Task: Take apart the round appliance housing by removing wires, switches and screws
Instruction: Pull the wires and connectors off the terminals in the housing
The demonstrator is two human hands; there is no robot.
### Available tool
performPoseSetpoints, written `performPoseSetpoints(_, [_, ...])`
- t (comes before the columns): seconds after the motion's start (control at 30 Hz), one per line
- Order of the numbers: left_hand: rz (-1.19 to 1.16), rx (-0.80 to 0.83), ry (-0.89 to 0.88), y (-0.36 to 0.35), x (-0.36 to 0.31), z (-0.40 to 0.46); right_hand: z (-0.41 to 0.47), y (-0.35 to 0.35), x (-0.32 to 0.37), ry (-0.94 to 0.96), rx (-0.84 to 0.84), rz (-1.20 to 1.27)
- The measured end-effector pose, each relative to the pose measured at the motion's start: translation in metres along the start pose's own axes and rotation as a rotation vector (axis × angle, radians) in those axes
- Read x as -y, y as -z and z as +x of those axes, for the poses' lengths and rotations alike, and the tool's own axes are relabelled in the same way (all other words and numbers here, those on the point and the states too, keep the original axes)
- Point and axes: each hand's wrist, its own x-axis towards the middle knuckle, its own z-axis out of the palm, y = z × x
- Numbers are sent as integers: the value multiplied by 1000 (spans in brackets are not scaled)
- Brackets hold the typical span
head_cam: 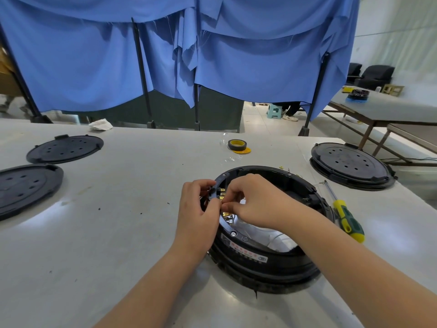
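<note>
Black round housing; both hands' grip pinched on its rim switch; screwdriver lies just right; tape roll beyond.

Tape roll on table; blue curtain behind (draped over poles).

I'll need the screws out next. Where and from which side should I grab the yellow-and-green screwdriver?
Grip the yellow-and-green screwdriver by its thick handle, probably from above with the right hand. It lies flat on the grey table just right of the round black housing, handle nearer you, thin shaft pointing away.
</note>
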Motion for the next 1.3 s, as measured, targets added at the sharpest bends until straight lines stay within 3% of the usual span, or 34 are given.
performPoseSetpoints(1.3, [23,-15,-21,0,2,1,1,2,3,45,45,-63])
